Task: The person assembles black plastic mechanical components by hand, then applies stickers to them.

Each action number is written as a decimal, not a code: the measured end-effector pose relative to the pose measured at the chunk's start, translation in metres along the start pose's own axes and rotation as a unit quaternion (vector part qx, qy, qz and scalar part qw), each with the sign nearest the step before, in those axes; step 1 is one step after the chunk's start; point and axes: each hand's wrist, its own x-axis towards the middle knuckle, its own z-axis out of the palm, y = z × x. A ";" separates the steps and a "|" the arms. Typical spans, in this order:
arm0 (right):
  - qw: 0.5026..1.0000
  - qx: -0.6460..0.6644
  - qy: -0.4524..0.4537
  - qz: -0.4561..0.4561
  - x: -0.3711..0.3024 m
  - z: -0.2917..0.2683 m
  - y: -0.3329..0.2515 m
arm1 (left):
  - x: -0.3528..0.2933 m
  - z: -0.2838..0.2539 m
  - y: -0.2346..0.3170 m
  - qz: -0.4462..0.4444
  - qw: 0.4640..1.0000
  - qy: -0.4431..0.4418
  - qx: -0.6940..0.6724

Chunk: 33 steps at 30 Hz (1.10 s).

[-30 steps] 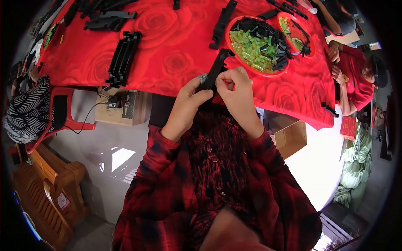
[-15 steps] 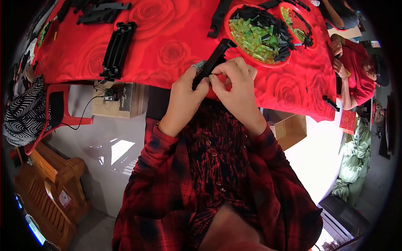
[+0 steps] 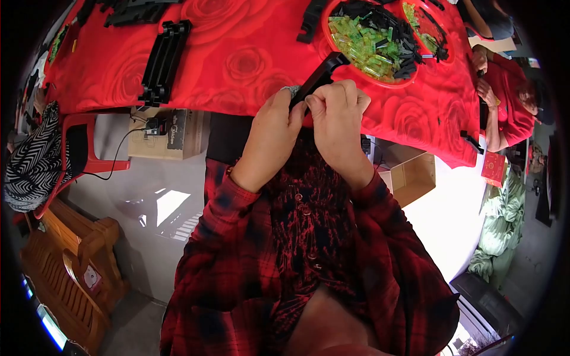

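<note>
Here, 2 hands (image 3: 271, 135) (image 3: 339, 127) at a black bar (image 3: 318, 78); pale-lettered cardboard box (image 3: 161, 148) below.

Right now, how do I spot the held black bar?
Find the red rose-patterned tablecloth, then the left hand and right hand close together at its near edge. The black bar juts beyond them, slanting right; unlike other black parts on the cloth, it is held.

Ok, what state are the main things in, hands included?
Left hand: closed around the held black part
Right hand: fingers curled beside that part; grip hidden
Held black part: tilted, far end toward the right
Black parts group: lying side by side
Large red bowl: heaped with yellow-green and black pieces
Small red bowl: partly filled, bottom showing
Cardboard box at right: open
</note>
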 end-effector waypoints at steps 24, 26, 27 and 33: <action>0.988 -0.139 -0.045 -0.044 0.003 -0.009 -0.011 | -0.004 0.012 -0.007 -0.081 0.995 0.008 -0.064; 0.986 -0.149 -0.058 -0.043 0.001 -0.008 -0.011 | -0.005 0.013 -0.008 -0.061 0.996 0.019 -0.067; 0.987 -0.149 -0.056 -0.033 0.001 -0.009 -0.011 | -0.005 0.014 -0.007 -0.039 0.996 0.030 -0.072; 0.985 -0.157 -0.068 -0.018 -0.003 -0.012 -0.014 | -0.006 0.015 -0.005 -0.036 0.997 0.025 -0.062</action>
